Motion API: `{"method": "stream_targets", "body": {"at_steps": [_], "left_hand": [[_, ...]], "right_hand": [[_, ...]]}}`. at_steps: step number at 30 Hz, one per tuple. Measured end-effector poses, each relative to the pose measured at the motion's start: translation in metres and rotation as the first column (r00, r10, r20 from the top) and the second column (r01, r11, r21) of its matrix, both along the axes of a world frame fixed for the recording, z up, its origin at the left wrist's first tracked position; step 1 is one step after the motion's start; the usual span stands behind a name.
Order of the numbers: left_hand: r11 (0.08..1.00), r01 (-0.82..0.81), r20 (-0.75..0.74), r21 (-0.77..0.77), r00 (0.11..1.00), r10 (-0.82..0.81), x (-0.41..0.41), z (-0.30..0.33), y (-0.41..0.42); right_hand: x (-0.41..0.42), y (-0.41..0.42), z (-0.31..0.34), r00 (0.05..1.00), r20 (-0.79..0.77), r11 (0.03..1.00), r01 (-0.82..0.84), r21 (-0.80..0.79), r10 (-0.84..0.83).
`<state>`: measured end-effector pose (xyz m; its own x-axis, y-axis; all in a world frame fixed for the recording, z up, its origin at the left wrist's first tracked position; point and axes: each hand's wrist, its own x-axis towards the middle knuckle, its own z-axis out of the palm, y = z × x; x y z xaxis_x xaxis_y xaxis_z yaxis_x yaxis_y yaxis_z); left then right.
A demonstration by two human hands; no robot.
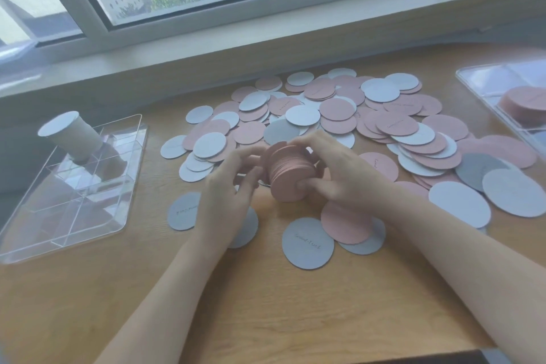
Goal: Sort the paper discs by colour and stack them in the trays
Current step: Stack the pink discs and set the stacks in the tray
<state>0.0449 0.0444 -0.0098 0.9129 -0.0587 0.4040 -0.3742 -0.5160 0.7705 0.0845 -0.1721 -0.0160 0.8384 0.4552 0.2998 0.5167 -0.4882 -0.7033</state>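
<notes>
Clearly the main risk lies in the pink stack (291,173), which both hands hold just above the middle of the worktop (266,304). The left hand (233,186) curls its fingers against the stack's left side, and the right hand (339,168) wraps it from the right, thumb at the lower edge. The discs are loose paper, and several edges at the top already jut out of line; if either hand eases its squeeze, the stack could fan apart and spill into the mixed heap (339,115) behind it, undoing the sorting. The stack's long axis runs roughly upright, leaning a little away from the person, its flat faces pointing up and down. The clear tray (484,80) at the worktop's right edge already holds pink discs (523,103); carrying the stack there over the heap invites a slip. The left tray (124,210) holds a tall grey stack (71,136).
</notes>
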Motion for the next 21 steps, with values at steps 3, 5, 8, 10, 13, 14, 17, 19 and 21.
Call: {"method": "stream_targets", "body": {"at_steps": [3,5,8,10,13,14,17,19,21], "left_hand": [[0.999,-0.004,0.008,-0.051,1.000,0.004,-0.003,-0.004,0.004],[1.000,0.018,0.014,-0.018,1.000,-0.018,-0.005,-0.006,0.004],[0.995,0.030,0.073,0.099,0.997,-0.037,-0.007,-0.008,0.002],[0.985,0.018,0.165,0.172,0.985,-0.047,-0.003,-0.010,0.003],[0.976,-0.006,0.225,0.216,0.973,-0.044,0.003,-0.014,0.006],[0.979,-0.006,0.225,0.205,0.974,-0.041,0.003,-0.014,0.006],[0.998,-0.018,0.130,0.063,0.991,0.010,0.000,-0.014,0.004],[0.999,-0.044,0.073,0.012,0.996,0.043,-0.001,-0.014,0.004],[0.999,-0.022,0.072,0.035,0.997,0.020,-0.001,-0.014,0.004]], "right_hand": [[0.000,0.001,0.000,1.000,-0.003,1.000,-0.025,-0.003,0.025],[-0.001,0.002,0.000,0.998,0.017,0.997,-0.061,-0.036,0.062],[-0.003,0.003,-0.001,0.996,0.066,0.992,-0.052,-0.116,0.060],[0.001,0.003,-0.005,0.993,0.114,0.982,-0.007,-0.188,0.029],[0.005,0.003,-0.006,0.994,0.107,0.981,-0.015,-0.195,0.037],[0.004,0.003,-0.006,0.994,0.100,0.983,-0.025,-0.180,0.043],[0.003,0.002,-0.006,0.995,0.084,0.989,-0.050,-0.136,0.062],[0.001,0.004,-0.006,0.995,0.068,0.990,-0.060,-0.125,0.069],[0.000,0.005,-0.006,0.998,0.014,0.990,-0.064,-0.129,0.066]]}}
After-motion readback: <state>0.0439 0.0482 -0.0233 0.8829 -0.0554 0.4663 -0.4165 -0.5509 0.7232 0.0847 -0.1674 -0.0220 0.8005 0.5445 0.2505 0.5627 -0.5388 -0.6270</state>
